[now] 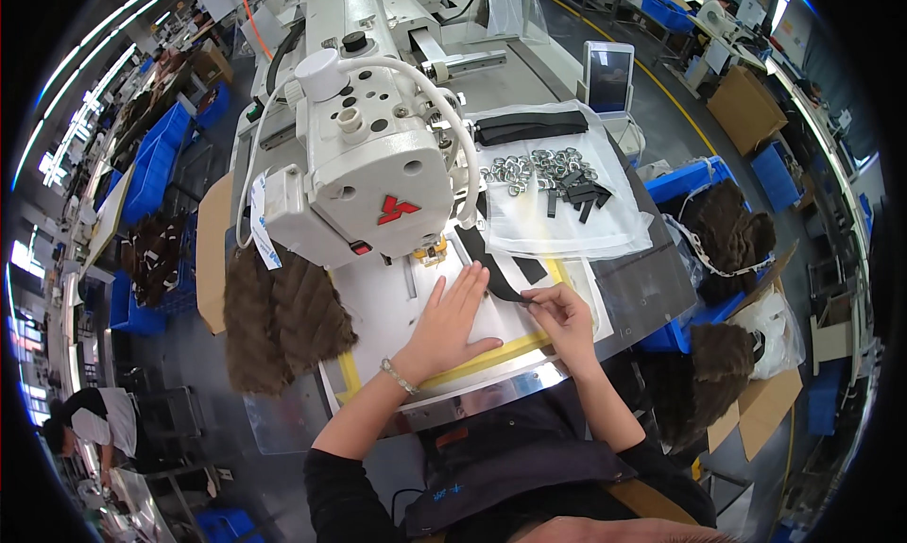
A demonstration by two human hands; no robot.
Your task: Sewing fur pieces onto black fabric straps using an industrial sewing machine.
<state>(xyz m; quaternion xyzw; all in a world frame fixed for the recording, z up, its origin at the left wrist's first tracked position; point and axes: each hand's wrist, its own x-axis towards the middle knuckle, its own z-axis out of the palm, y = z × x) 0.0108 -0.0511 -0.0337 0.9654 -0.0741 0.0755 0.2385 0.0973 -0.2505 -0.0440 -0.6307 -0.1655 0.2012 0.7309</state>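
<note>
My left hand [446,324] lies flat with its fingers stretched out on the white work plate [383,307], its fingertips beside a black webbing strap [498,280]. The near end of that strap is pinched between the thumb and fingers of my right hand [564,324]. From there the strap runs away toward the needle area of a white industrial sewing machine [368,156], whose head hides part of the plate. Yellow tape [491,359] borders the plate's front edge. A second dark strip [531,271] lies just right of the strap.
Right of the machine, a white plastic sheet [605,233] carries metal rings [515,170], short black strips [584,192] and folded black straps [531,126]. A small screen [609,76] stands behind. Brown fur pieces [283,321] hang at left; more fur [723,227] fills a blue bin at right.
</note>
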